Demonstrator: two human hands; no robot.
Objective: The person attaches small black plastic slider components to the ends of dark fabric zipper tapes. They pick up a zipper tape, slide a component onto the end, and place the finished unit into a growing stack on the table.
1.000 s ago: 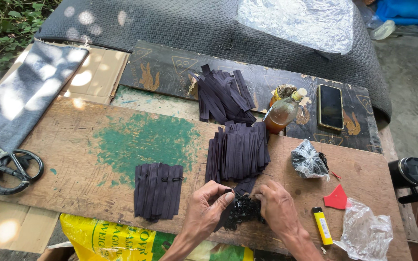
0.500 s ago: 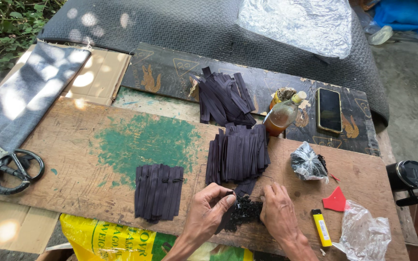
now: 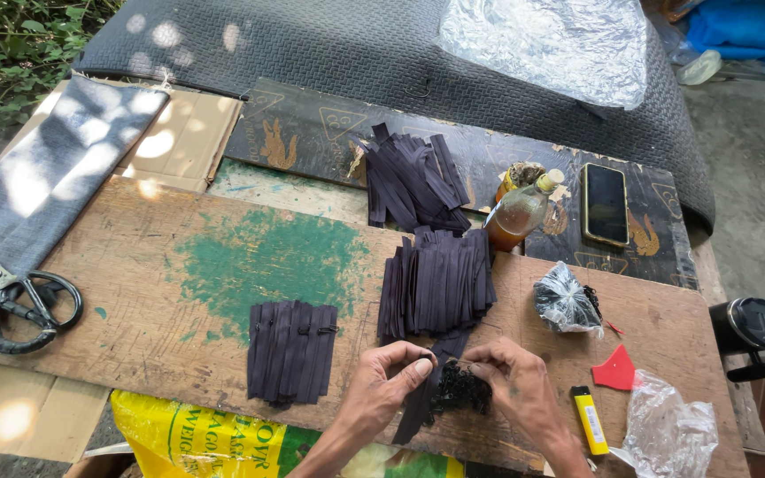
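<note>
**Handling the dark strip and the small black fittings**

While the left hand (image 3: 382,389) pinches one dark strip (image 3: 422,398) between thumb and forefinger, the right hand (image 3: 511,381) rests its fingertips on a heap of small black fittings (image 3: 460,389) at the near edge of the table (image 3: 179,230). The left grip is closed on the strip's upper part; the right grip is drawn together over the heap, but whether it holds a single fitting cannot be told.

The strip lies slanted between the two hands, its lower end reaching the table's front edge. It appears thin, light and limp, probably woven tape or zipper stock, so it should bend wherever it is unsupported. Judged from this, the best hold is a flat pinch close to the working end, keeping the free length short to prevent twisting.

The fittings look small, hard and loose. They are likely to scatter or roll if pushed, so a fingertip pinch from above suits them better than a sweep.

Surrounding items:
- a stack of matching strips (image 3: 437,283) just behind the hands;
- a flat row of strips (image 3: 292,350) to the left;
- a further pile (image 3: 411,181) at the back;
- a yellow lighter (image 3: 590,419) beside the right wrist;
- scissors (image 3: 19,296) well apart, far left.
</note>
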